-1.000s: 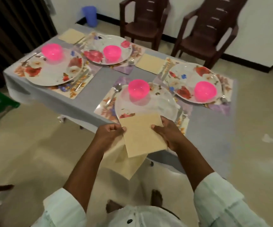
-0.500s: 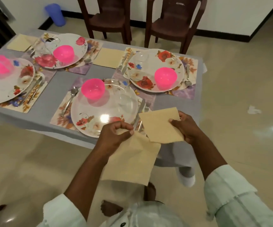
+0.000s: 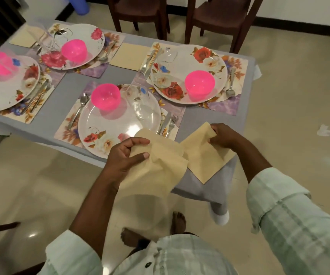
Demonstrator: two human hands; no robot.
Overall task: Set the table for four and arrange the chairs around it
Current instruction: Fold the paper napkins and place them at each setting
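- Napkins, both beige: the left hand (image 3: 128, 155) pinched one napkin (image 3: 160, 171) by its upper edge, and it hung below the table (image 3: 118, 76) edge.
- The right hand (image 3: 224, 136) gripped the other napkin (image 3: 203, 157) by its top corner, over the table's near corner.
- Just beyond the left hand lay a plate (image 3: 118, 124) carrying a pink bowl (image 3: 105, 96).

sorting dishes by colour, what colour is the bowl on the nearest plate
Bright pink bowl, translucent-looking, clearest in the head view.

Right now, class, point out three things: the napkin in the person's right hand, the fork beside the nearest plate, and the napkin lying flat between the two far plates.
Right-hand napkin (image 3: 203, 155), head view, its flat middle.
Fork (image 3: 171, 124), head view, its neck.
Flat napkin (image 3: 130, 56), head view, its centre.
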